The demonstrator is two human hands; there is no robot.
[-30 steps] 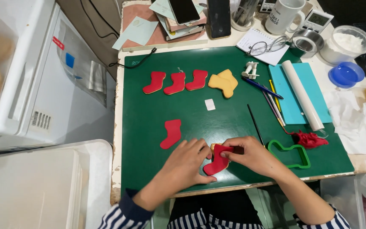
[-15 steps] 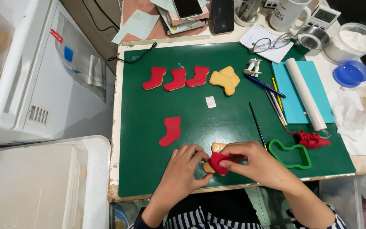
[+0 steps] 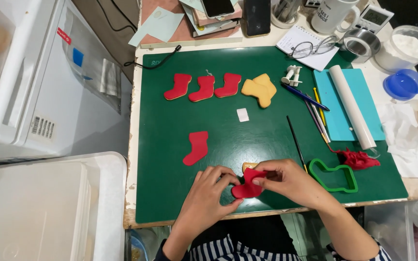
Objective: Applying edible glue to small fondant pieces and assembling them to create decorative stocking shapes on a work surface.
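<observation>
Both hands pinch one red stocking cutout (image 3: pixel 247 185) at the mat's (image 3: pixel 267 121) near edge: left hand (image 3: pixel 212 191) grips its toe end, right hand (image 3: pixel 286 181) its top. A plain biscuit (image 3: pixel 247 166) peeks out just behind the grip. Green cutter (image 3: pixel 335 175) just right of it; lone red stocking (image 3: pixel 197 147) up-left; three more (image 3: pixel 204 87) farther back.

Both my forearms came up from the bottom edge, angled inward so that my hands met near the front of the worktop. My left hand (image 3: pixel 209 193) lay palm down, wrist bare, its fingers curled and the fingertips pressed close against those of the other hand. My right hand (image 3: pixel 291 183) was turned inward, thumb and forefinger pinched together, the remaining fingers bent loosely behind them.
</observation>
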